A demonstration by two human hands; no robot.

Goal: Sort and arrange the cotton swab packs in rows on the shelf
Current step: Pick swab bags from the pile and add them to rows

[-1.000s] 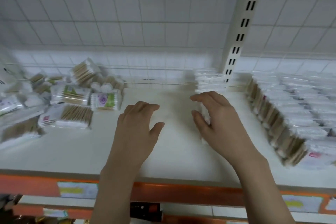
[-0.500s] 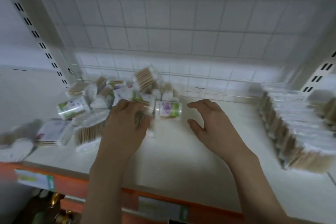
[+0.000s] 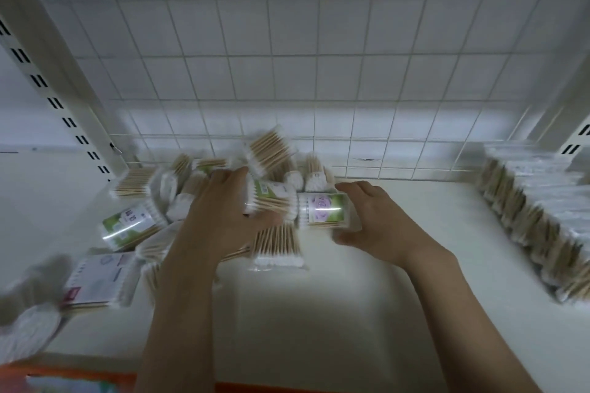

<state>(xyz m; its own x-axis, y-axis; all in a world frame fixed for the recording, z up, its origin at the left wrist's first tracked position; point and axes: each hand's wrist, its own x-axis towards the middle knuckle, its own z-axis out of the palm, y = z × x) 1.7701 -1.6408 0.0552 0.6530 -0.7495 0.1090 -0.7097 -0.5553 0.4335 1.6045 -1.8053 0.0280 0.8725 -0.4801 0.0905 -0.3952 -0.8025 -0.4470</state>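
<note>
Step in hand: I am picking packs out of the loose pile (image 3: 198, 201) at the far left of the shelf (image 3: 367, 313), to carry them over to the tidy row; that is my reading of it.
Left hand: my left hand (image 3: 223, 217) curls round a tube of swabs with a green label (image 3: 271, 198), fingers over its far side, thumb near.
Right hand: my right hand (image 3: 380, 226) has fingers bent over the far edge of a pack with a pink and green label (image 3: 324, 210) and the thumb below its near edge; it looks like a grip, though blur hides how firm.
Where the packs lie: the two I hold sit end to end, nearly touching, on top of a flat bag of wooden-stick swabs (image 3: 277, 242).
Other loose packs: a green tube (image 3: 127, 226) and a flat white box (image 3: 99, 281) lie nearer and further left.
Finished row: a stacked row (image 3: 526, 220) runs along the right side, well apart from the pile.
How to do it well: lift straight up so the bag beneath does not drag along, keep like labels together, and set each pack square against the row's end.
Risk: the wrappers look slick, so a loose hold could drop one.
</note>
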